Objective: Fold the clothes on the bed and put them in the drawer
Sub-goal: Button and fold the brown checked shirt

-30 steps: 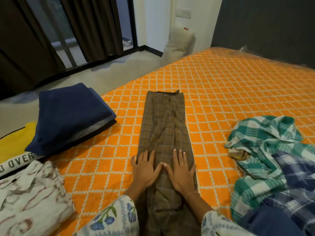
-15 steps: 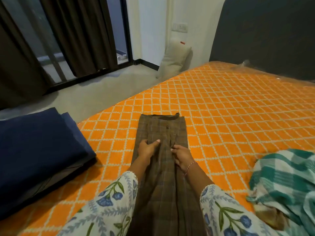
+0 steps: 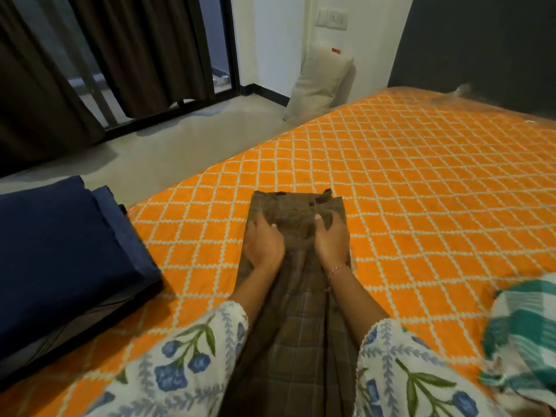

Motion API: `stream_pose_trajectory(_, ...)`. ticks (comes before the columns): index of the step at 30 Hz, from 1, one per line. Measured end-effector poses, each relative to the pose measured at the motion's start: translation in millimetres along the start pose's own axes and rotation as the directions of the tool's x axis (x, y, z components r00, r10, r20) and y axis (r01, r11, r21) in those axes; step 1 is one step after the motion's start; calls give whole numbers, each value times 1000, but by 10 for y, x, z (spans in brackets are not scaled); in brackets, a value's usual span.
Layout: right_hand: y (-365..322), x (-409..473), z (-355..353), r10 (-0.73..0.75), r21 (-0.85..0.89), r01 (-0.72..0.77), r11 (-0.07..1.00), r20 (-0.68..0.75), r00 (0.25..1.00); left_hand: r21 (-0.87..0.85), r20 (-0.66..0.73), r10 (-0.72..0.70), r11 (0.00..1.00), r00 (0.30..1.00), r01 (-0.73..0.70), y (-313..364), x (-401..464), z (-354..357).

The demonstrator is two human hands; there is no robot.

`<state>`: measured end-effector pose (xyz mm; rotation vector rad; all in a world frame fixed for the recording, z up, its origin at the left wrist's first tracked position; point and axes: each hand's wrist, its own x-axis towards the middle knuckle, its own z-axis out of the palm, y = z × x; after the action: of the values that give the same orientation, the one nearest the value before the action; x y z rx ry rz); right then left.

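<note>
Head view: looking down at a big bed with two arms reaching forward.
Bed: the orange bed cover (image 3: 391, 182) with white diamond lines fills the middle and right of the frame.
Brown trousers: the brown checked trousers (image 3: 296, 341) lie in a long flat strip from the bottom middle up to the middle of the frame, waist end farthest away.
Left hand: the left hand (image 3: 264, 243) sits on the left side of the waist end, fingers bent down into the cloth. It seems to be grabbing it, but the frame is blurry, so I cannot tell for sure.
Right hand: the right hand (image 3: 331, 240) sits on the right side of the waist end, fingers bent the same way. A thin wrist band shows just below it.
How to do it well: I think the top end gets folded toward the body next. Both hands should lift together and keep the edges lined up, so the strip stays neat.
Blue pile: a folded dark blue cloth pile (image 3: 66, 260) rests at the left edge of the frame, well apart from the trousers.
Green cloth: a crumpled green and white checked cloth (image 3: 526, 335) waits at the lower right, not yet folded.
Pillow: a pale pillow (image 3: 322, 82) leans on the wall at the upper middle.
In the way: nothing lies on the trousers. No drawer shows anywhere.
</note>
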<state>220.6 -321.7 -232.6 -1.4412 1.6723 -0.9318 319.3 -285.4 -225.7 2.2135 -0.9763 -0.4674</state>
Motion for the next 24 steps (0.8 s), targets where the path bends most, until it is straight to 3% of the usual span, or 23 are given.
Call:
stream_pose_trajectory(2,33,-85,2,-239,-286,213,934,-58,969,133,-65,153,981,986,-143,45,-226,98)
stream_pose_trajectory(3,87,-116,7,-315,-407,299,863,28,949,206,7,203,958,979,-200,16,-316,161)
stream_pose_trajectory(5,280,-134,7,-219,-580,340,740,271,937,369,200,167,900,965,-233,-178,-356,283)
stream_pose_trajectory(7,453,-90,-15,-88,-666,329,669,369,925,461,291,84,860,953,-217,-337,-276,309)
stream_pose_trajectory(10,424,8,-50,-183,-569,316,759,280,942,366,285,162,892,945,-264,-338,-94,212)
stream_pose_trajectory(12,376,129,-102,-230,-477,235,847,69,971,285,108,228,925,968,-250,-315,83,98)
stream_pose_trajectory(14,363,304,-175,-150,-405,101,909,-89,985,178,-58,146,975,988,-134,-273,266,-11)
stream_pose_trajectory(16,336,460,-191,-87,-405,57,912,-55,995,70,-34,89,994,995,-87,-150,390,-52)
stream_pose_trajectory(19,282,666,-100,101,-377,-79,923,39,994,-133,145,97,988,985,-78,5,544,28)
stream_pose_trajectory(22,194,763,-166,174,-177,-152,972,118,978,31,77,96,995,992,-98,-33,696,83)
stream_pose_trajectory(24,109,845,-243,219,-75,-208,975,203,954,162,113,-60,986,992,41,-116,745,81)
